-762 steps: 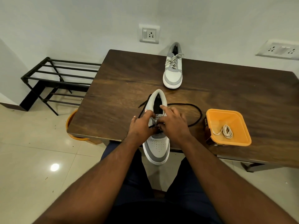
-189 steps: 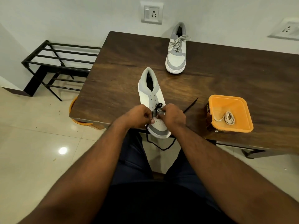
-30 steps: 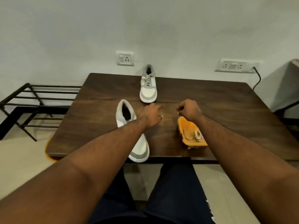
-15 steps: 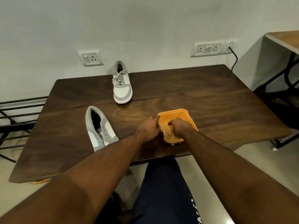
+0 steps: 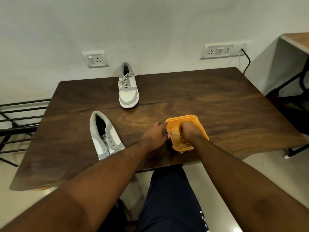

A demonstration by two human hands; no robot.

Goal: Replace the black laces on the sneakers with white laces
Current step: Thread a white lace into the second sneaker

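The near grey-and-white sneaker (image 5: 105,136) lies on the table with bare eyelets and no lace. The far sneaker (image 5: 128,88) stands by the wall, laced in white. My right hand (image 5: 188,133) is down inside the orange container (image 5: 199,124), fingers curled over the coiled white lace (image 5: 173,131), of which only a pale bit shows. My left hand (image 5: 155,134) holds the container's left rim, thumb at its edge. No black lace is in view.
The dark wooden table (image 5: 217,101) reaches to the wall with two socket plates (image 5: 97,59). A black metal rack (image 5: 18,118) stands on the left. Another desk (image 5: 297,41) and dark frame stand on the right. My legs are under the front edge.
Over the last second both hands came from mid-table to the orange container; the right hand has sunk into it. The black lace seen 6 s ago is off the near sneaker.
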